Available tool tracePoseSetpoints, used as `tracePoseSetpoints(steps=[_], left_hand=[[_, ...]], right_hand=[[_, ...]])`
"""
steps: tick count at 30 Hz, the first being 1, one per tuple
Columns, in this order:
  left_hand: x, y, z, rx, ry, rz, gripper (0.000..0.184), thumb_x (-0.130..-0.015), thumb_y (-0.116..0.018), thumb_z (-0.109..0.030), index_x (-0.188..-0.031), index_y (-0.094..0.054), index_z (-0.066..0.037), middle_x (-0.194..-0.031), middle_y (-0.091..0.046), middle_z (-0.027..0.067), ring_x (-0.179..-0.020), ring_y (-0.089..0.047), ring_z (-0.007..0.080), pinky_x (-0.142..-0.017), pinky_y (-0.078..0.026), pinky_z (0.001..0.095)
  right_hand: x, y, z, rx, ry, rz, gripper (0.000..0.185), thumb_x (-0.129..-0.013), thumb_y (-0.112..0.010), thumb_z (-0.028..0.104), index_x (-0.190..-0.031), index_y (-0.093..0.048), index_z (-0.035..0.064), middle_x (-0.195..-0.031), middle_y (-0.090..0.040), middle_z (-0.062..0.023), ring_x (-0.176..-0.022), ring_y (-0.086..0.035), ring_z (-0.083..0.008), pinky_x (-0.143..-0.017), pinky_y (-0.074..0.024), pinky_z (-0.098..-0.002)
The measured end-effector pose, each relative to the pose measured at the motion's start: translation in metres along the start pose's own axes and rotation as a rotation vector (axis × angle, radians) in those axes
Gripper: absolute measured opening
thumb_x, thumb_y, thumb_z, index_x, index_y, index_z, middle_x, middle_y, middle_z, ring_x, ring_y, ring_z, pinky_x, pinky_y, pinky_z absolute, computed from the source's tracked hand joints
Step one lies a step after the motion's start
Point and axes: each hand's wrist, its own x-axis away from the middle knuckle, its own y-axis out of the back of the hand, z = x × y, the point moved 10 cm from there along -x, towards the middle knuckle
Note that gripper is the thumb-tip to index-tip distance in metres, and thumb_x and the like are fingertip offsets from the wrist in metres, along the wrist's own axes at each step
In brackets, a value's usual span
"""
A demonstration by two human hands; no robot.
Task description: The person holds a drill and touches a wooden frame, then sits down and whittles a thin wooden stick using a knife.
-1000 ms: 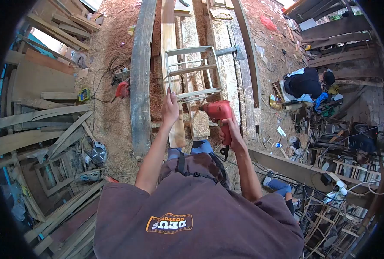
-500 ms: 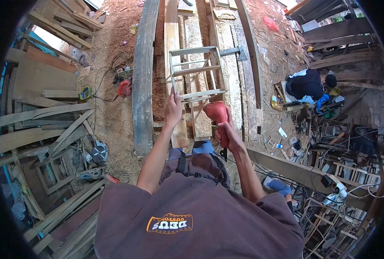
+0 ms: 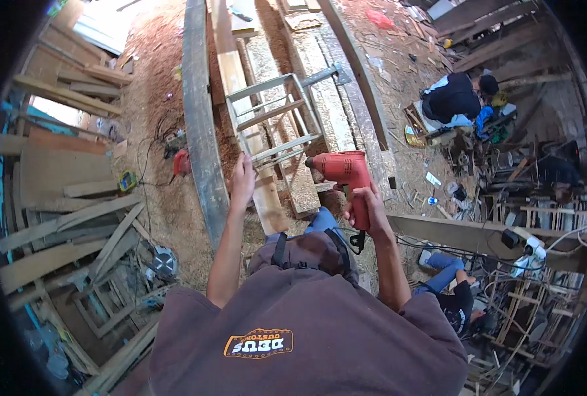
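Head view, listed from near to far. One brown fabric shirt (image 3: 346, 330) bearing one printed badge covers the wearer. At near right, one seated person (image 3: 446, 261) in blue trousers is partly visible. At near left lies one saw blade (image 3: 165, 261): thin, round, metallic.

Two bare hands are in view, set apart from each other. The right hand (image 3: 367, 210) is wrapped around the handle of one drill (image 3: 347, 169): pistol-shaped, red housing, slotted vents, dark nose directed left. The left hand (image 3: 242, 179) has its fingertips at the near-left corner of one wooden frame (image 3: 271, 114); whether they are closed on it cannot be told.

The frame lies over the pale boards (image 3: 271, 211), just beyond the drill nose. It has two side rails, three flat crosspieces and some thinner strips, all straight and light in tone. At least three boards run near to far, flat-faced and strewn with shavings. One hatchet (image 3: 340, 74), with a flared metal head, lies at the frame's far right.

Two long timber beams flank the boards: the left beam (image 3: 199, 119) is grey and worn, the right beam (image 3: 359, 76) darker. Farther right, one bent-over person (image 3: 452, 99) wears a dark top. One crumpled red bag (image 3: 380, 18) lies at the far right.
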Motion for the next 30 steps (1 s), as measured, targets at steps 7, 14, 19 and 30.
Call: tracePoseSetpoints(steps=[7,14,19,30], left_hand=[[0.066,0.043,-0.129,-0.278,0.025,-0.196,0.064,-0.104,-0.035,-0.052,-0.153,-0.037,-0.011,-0.129,-0.058,0.0185,-0.126,-0.050,0.0327,-0.108,-0.022,0.0556],[0.075,0.003,-0.200,-0.258,-0.233,-0.278,0.051,-0.104,-0.043,-0.044,-0.140,-0.054,-0.009,-0.113,-0.059,0.0141,-0.114,-0.048,0.0284,-0.101,-0.033,0.0479],[0.084,-0.096,-0.295,0.327,-0.173,0.381,0.049,-0.106,-0.044,-0.044,-0.134,-0.059,-0.007,-0.124,-0.065,0.0111,-0.111,-0.059,0.0195,-0.099,-0.044,0.0366],[0.062,-0.173,-0.343,0.980,0.168,0.403,0.046,-0.103,-0.051,-0.048,-0.119,-0.064,-0.007,-0.111,-0.070,0.0029,-0.102,-0.063,0.0115,-0.095,-0.045,0.0339]], right_hand=[[-0.002,0.061,0.041,-0.338,0.035,0.087,0.053,-0.095,-0.049,0.036,-0.131,-0.046,-0.0020,-0.104,-0.068,-0.0253,-0.038,-0.049,-0.0125,-0.037,-0.0462,-0.0262],[-0.036,0.091,0.086,-0.704,0.072,0.305,0.068,-0.097,-0.044,0.036,-0.149,-0.029,-0.0060,-0.139,-0.050,-0.0320,-0.038,-0.040,-0.0083,-0.033,-0.0382,-0.0212],[-0.069,0.069,0.108,-0.990,-0.014,0.451,0.070,-0.099,-0.042,0.031,-0.153,-0.018,-0.0046,-0.150,-0.036,-0.0353,-0.040,-0.039,-0.0073,-0.034,-0.0367,-0.0200],[-0.086,0.055,0.129,-0.682,-0.105,0.490,0.059,-0.098,-0.043,0.039,-0.133,-0.046,-0.0079,-0.058,-0.057,-0.0106,-0.035,-0.041,-0.0114,-0.035,-0.0396,-0.0226]])
